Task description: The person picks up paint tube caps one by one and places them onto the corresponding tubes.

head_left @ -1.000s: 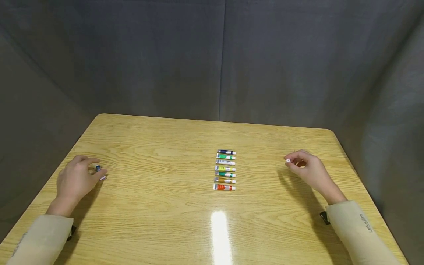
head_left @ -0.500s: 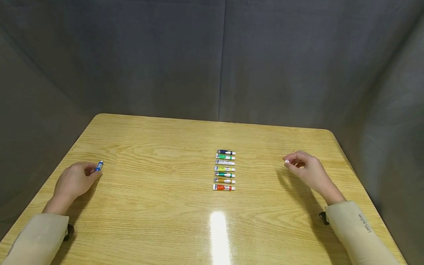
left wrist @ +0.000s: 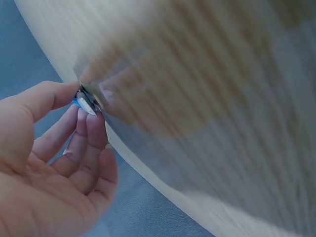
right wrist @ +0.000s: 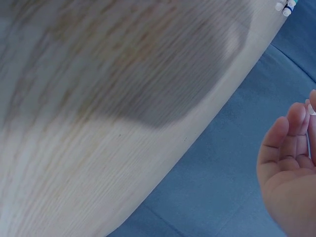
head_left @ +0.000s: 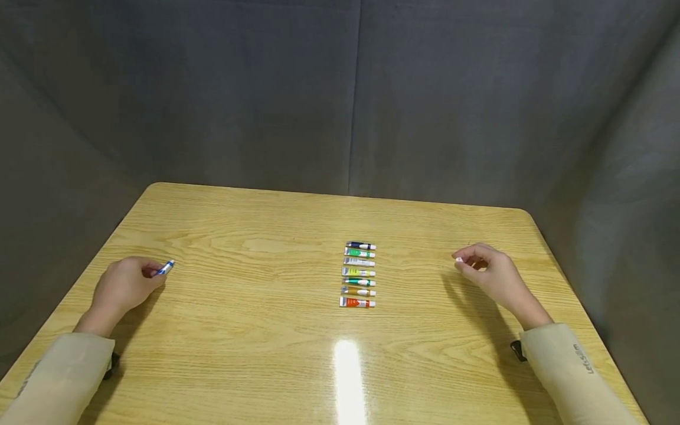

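Observation:
At the table's left side my left hand (head_left: 126, 283) pinches a small blue-and-white paint tube (head_left: 166, 268) between thumb and fingers. Its white end points up and to the right. In the left wrist view, the tube (left wrist: 86, 102) is mostly covered by the fingertips, close to the tabletop. Over on the right, my right hand (head_left: 489, 270) pinches a tiny white piece (head_left: 460, 260) between thumb and index finger; its kind is too small to tell. The right wrist view catches only part of that hand (right wrist: 289, 168) at its right edge.
Several paint tubes lie in a neat column mid-table, white caps to the right, from a dark blue tube (head_left: 361, 245) at the back to a red tube (head_left: 357, 303) at the front. The wooden table (head_left: 255, 342) has dark grey curtains (head_left: 255, 106) behind and beside it.
The left fingers have closed in round the blue tube and turned it, first upright, now leaning right. The right hand has stayed almost still with the white piece.

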The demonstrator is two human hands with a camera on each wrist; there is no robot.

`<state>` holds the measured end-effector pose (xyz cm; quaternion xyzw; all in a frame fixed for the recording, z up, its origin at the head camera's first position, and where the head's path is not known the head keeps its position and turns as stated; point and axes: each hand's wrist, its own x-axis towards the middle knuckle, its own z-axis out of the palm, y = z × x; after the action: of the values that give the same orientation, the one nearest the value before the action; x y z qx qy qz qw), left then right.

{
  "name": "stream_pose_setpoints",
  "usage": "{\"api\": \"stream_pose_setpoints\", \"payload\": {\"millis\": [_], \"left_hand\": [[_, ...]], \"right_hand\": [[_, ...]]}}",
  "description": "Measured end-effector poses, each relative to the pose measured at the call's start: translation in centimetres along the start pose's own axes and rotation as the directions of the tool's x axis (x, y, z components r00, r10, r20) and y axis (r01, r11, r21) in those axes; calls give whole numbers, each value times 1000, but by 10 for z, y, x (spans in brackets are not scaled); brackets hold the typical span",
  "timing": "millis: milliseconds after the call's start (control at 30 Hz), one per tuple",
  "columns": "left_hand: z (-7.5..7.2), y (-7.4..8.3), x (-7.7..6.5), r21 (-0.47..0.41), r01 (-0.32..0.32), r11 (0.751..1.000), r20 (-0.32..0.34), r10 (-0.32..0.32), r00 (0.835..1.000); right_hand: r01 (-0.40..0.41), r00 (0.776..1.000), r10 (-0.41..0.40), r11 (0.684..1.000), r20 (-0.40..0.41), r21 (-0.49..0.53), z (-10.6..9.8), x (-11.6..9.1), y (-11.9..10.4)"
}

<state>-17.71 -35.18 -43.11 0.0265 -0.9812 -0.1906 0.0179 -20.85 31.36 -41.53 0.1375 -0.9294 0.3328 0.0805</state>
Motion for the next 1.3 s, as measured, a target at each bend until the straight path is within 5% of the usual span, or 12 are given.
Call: {"api": "stream_pose_setpoints", "payload": {"millis": [900,1300], "left_hand": [[0,40,4,-56,-184,981,-49,181,982],[6,75,9,-86,-276,957,-63,271,961]], "right_hand": [[2,1000,-2,1000,23,-17,-6,-2,-3],[55,998,-55,998,1,0,2,0,-6]]}}
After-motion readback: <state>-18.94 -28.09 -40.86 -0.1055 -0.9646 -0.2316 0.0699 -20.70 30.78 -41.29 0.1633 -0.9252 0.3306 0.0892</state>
